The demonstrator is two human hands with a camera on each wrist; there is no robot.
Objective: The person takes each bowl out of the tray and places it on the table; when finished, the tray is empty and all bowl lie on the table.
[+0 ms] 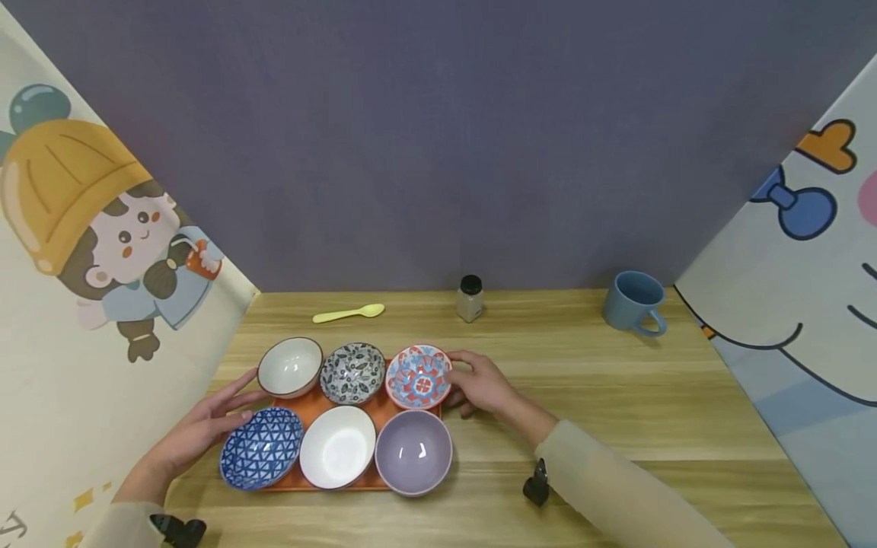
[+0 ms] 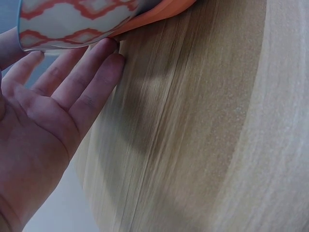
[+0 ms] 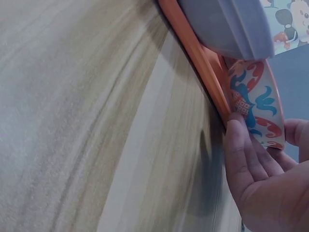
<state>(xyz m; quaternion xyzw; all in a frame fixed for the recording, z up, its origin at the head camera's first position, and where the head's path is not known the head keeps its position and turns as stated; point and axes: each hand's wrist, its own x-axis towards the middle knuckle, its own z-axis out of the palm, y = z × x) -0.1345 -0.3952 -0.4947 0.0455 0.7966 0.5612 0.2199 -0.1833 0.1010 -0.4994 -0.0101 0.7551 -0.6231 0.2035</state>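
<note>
The red bowl (image 1: 419,378) is pinched by the right hand (image 1: 485,387), while the blue bowl (image 1: 263,450) beside the straight-fingered left hand (image 1: 195,434) might be tipped if pressed hard.

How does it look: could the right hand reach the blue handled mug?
Probably yes: nothing stands between the right hand and the blue handled mug, though the fingers would first need to release the red and blue patterned bowl.
</note>
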